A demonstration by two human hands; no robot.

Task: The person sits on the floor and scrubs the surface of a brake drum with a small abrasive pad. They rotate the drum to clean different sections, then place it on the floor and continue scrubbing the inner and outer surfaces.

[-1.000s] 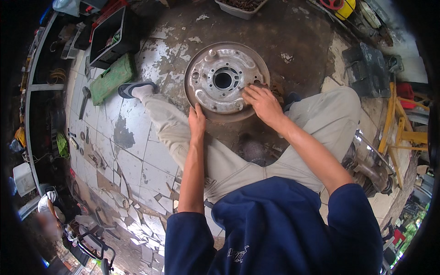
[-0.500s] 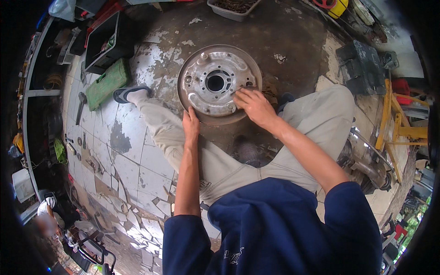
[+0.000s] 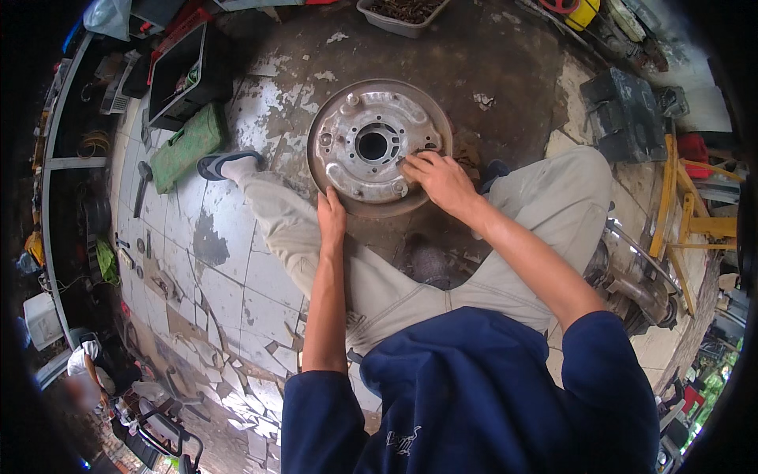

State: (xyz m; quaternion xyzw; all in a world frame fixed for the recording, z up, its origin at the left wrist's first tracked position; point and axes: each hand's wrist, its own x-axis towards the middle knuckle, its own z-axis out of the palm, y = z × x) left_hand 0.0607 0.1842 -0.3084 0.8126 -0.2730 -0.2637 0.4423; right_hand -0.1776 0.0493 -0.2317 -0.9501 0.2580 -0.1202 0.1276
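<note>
A round brake drum (image 3: 317, 162) with a metal backing plate (image 3: 345, 164) on top lies between my legs. The plate has a round central hole ringed by small bolt holes. At the drum's near-left rim, my left hand (image 3: 332, 217) grips the edge, its thumb side upward. My right hand (image 3: 442, 182) is closed over the plate's right side, fingers bent and pressed down near the rim. Whatever those fingers hold, if anything, is hidden beneath them.
A green case (image 3: 188, 148), a black bin (image 3: 189, 75) and a hammer (image 3: 142, 188) are to the left. A grey tray (image 3: 407, 28) of small parts stands beyond the drum. Right are a dark toolbox (image 3: 624, 116) and a yellow frame (image 3: 665, 193). Another person (image 3: 83, 362) is at lower left.
My right hand's fingers have shifted slightly on the plate and curl a little more. The left hand stays on the rim.
</note>
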